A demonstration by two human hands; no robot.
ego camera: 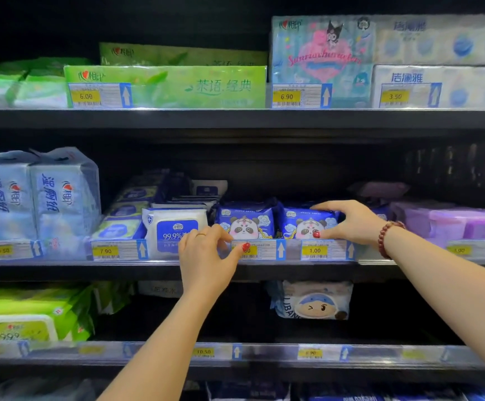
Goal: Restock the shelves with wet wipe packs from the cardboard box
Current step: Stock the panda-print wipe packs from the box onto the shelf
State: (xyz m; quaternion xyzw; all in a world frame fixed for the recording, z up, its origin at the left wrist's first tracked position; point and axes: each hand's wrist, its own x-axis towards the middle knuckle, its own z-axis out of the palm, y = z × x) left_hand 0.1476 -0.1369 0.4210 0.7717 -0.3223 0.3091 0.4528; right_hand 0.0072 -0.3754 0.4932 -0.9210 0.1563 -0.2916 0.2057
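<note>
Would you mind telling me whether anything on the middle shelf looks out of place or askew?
Mostly tidy. The two panda packs stand upright at the front, each under a hand: left hand, right hand. Behind the white 99.9% pack, the stacked blue packs lean unevenly, looking slightly jumbled.

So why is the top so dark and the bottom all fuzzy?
Head view: light falls on the middle shelf, where the panda packs look sharp; the space above the top packs is in shadow; the bottom price tags are blurred near the wide lens's edge, and the shelf lines bend a little.
</note>
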